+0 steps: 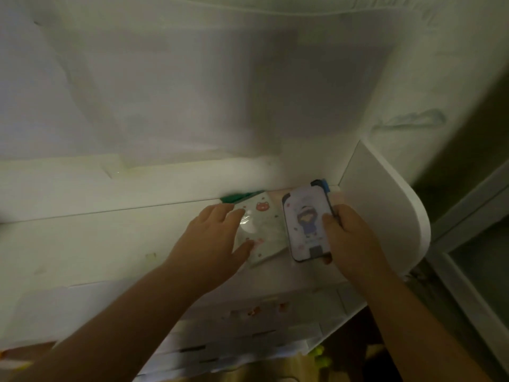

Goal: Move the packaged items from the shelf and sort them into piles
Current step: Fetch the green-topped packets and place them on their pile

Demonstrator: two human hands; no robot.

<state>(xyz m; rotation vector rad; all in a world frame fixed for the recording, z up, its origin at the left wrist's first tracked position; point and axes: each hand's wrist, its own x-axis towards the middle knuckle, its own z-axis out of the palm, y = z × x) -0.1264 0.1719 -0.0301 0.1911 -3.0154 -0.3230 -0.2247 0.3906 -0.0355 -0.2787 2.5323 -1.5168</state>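
Note:
A flat pale-green packet with small bear prints (264,230) lies on the white shelf (110,244) near its right end. My left hand (212,244) rests on the packet's left edge, with fingers and thumb spread over its glossy wrap. My right hand (349,238) grips a rounded card-shaped package with a cartoon figure and dark trim (305,224), thumb on its face, tilted up just right of the green packet. A green item (237,197) and a pinkish one (276,195) peek out behind them at the shelf's back.
The shelf's rounded white side panel (391,216) stands close on the right of my right hand. A white wall rises behind. Lower shelves hold more blurred white packages (248,334). A pale frame (468,266) runs down the far right.

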